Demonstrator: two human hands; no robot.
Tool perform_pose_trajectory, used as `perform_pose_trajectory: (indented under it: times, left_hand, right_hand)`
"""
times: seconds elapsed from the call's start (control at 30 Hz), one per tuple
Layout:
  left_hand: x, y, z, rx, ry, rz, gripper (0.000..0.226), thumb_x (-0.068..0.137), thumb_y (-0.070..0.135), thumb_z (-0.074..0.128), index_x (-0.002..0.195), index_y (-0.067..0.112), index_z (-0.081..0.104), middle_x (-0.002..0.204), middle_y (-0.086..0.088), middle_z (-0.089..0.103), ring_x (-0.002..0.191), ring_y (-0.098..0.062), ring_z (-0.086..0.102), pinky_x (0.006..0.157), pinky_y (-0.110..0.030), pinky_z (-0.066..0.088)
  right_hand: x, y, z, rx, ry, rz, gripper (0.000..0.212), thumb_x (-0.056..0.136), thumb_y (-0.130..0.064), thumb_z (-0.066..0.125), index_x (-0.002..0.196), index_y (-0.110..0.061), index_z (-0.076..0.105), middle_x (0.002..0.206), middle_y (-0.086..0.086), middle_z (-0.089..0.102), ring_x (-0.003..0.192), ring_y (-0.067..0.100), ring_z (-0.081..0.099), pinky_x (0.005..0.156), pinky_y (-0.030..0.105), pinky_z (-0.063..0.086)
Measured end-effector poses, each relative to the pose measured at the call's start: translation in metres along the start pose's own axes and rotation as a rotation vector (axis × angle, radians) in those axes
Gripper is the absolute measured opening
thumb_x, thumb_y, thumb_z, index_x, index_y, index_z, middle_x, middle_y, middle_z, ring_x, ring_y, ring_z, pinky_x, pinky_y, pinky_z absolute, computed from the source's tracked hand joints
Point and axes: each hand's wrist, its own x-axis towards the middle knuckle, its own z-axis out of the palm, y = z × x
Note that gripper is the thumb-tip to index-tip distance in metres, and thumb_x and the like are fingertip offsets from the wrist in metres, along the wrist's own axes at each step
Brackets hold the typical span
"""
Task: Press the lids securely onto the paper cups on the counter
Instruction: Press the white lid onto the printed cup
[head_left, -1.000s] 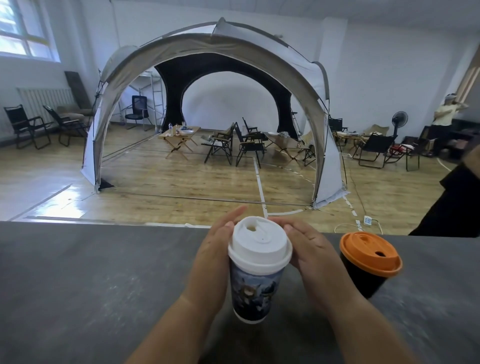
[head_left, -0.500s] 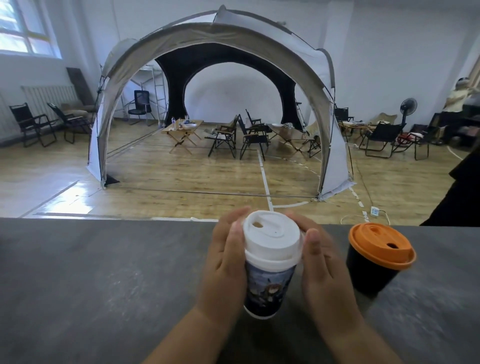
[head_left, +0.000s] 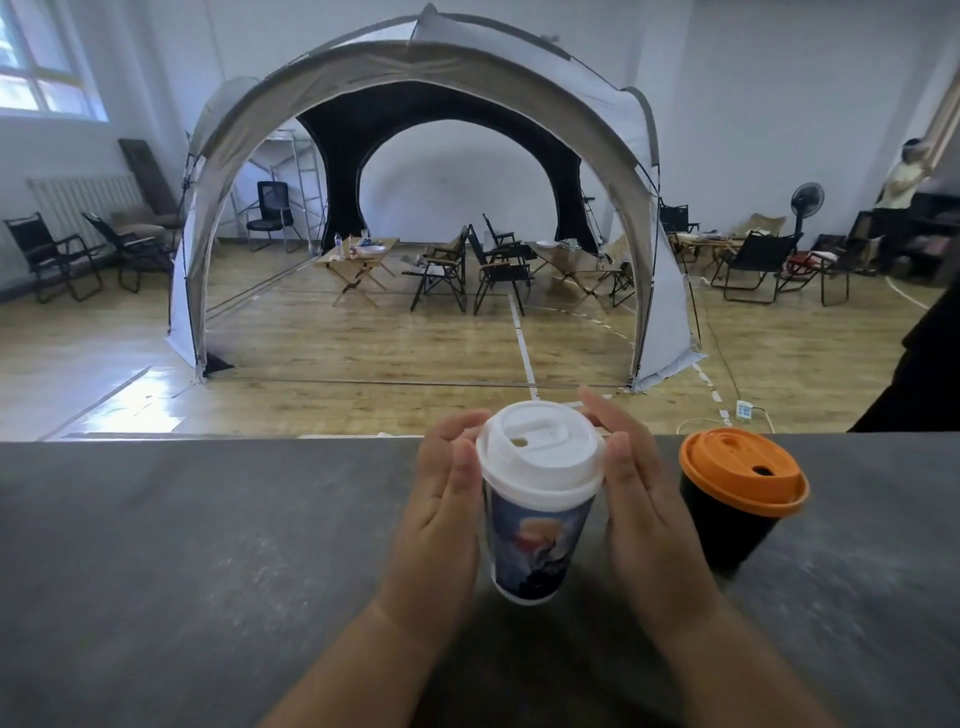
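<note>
A printed paper cup with a white lid stands on the grey counter in front of me. My left hand lies against its left side, fingers straight, fingertips on the lid's rim. Mirroring it, my right hand has its thumb and fingers on the rim's right and far edge. The cup is held between the two hands. To the right stands a black cup with an orange lid, untouched.
The counter's far edge runs just behind the cups. Beyond it lies a wooden floor with a large dome tent, folding chairs and small tables. A person in dark clothes stands at the right edge.
My fingers have straightened from a wrapped grip to flat palms at the lid's rim. The printed cup has turned between my hands, showing a different part of its picture.
</note>
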Motion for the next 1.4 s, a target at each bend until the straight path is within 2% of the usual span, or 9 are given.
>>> perform_pose_trajectory:
  times: [0.17,0.27,0.43,0.6,0.73,0.87,1.03,1.2,1.4]
  left_hand:
    - [0.002,0.002,-0.002,-0.009,-0.021,-0.021,0.045,0.086,0.037,0.037,0.121,0.015,0.055,0.107,0.004,0.071,0.098,-0.005,0.067,0.075,-0.013,0.052]
    - [0.001,0.005,-0.002,0.021,-0.024,-0.037,0.036,0.084,0.039,0.044,0.113,0.019,0.053,0.096,0.01,0.071,0.091,-0.006,0.068,0.071,-0.015,0.053]
    - [0.001,0.002,0.0,0.032,0.02,-0.016,0.04,0.091,0.05,0.041,0.116,0.02,0.05,0.101,0.013,0.071,0.096,-0.003,0.067,0.074,-0.015,0.052]
    - [0.002,0.008,-0.003,0.036,-0.026,-0.031,0.042,0.087,0.035,0.042,0.124,0.019,0.055,0.118,0.002,0.065,0.099,0.001,0.065,0.073,-0.009,0.05]
    - [0.002,0.007,-0.004,0.013,-0.04,-0.031,0.036,0.087,0.034,0.045,0.116,0.014,0.053,0.097,0.01,0.072,0.09,-0.005,0.069,0.071,-0.015,0.053]
    - [0.003,0.003,-0.005,0.021,0.011,-0.06,0.051,0.087,0.06,0.037,0.122,0.026,0.051,0.118,-0.001,0.068,0.113,-0.015,0.063,0.086,-0.024,0.054]
    - [0.005,0.003,-0.007,0.05,-0.045,-0.039,0.044,0.087,0.039,0.041,0.127,0.027,0.054,0.122,0.004,0.063,0.109,-0.002,0.062,0.08,-0.011,0.05]
    - [0.004,0.003,-0.006,0.018,-0.055,-0.031,0.032,0.095,0.035,0.044,0.119,0.016,0.055,0.111,0.003,0.069,0.103,-0.012,0.066,0.078,-0.018,0.053]
    - [0.008,0.002,-0.007,-0.049,-0.013,-0.136,0.054,0.088,0.063,0.034,0.127,0.031,0.052,0.122,-0.001,0.068,0.115,-0.019,0.063,0.091,-0.03,0.054]
  right_hand:
    - [-0.001,0.001,0.004,0.013,-0.155,0.052,0.075,0.071,-0.076,0.063,0.136,-0.042,0.045,0.139,-0.012,0.052,0.125,0.005,0.054,0.093,0.032,0.054]
    - [0.0,-0.003,0.004,0.131,-0.142,0.1,0.051,0.089,-0.051,0.061,0.135,-0.038,0.043,0.138,-0.009,0.05,0.103,-0.007,0.064,0.076,0.012,0.053]
    - [0.0,-0.003,0.002,0.076,0.004,0.024,0.033,0.098,-0.042,0.035,0.127,-0.038,0.05,0.128,-0.024,0.057,0.114,-0.023,0.05,0.088,-0.001,0.038]
    - [-0.002,0.0,0.006,0.026,-0.126,0.025,0.076,0.068,-0.084,0.057,0.133,-0.046,0.047,0.134,-0.022,0.056,0.125,-0.001,0.054,0.1,0.021,0.047]
    - [-0.001,0.0,0.007,0.12,-0.152,0.071,0.057,0.079,-0.052,0.067,0.132,-0.044,0.046,0.124,-0.026,0.061,0.115,-0.004,0.06,0.091,0.018,0.052]
    - [-0.004,-0.001,0.008,-0.026,-0.044,-0.041,0.032,0.101,-0.036,0.039,0.132,-0.042,0.045,0.143,-0.007,0.044,0.123,-0.018,0.042,0.094,0.0,0.035]
    - [-0.004,0.001,0.012,-0.071,-0.078,-0.064,0.058,0.077,-0.085,0.044,0.131,-0.064,0.041,0.141,-0.026,0.041,0.133,-0.005,0.04,0.108,0.019,0.038]
    - [-0.004,0.002,0.013,0.026,-0.106,-0.031,0.05,0.079,-0.065,0.058,0.126,-0.069,0.042,0.142,-0.016,0.045,0.133,0.006,0.046,0.112,0.044,0.042]
    - [-0.003,0.002,0.01,0.092,-0.148,0.014,0.08,0.068,-0.086,0.056,0.138,-0.054,0.034,0.144,-0.024,0.049,0.136,-0.001,0.043,0.116,0.034,0.036]
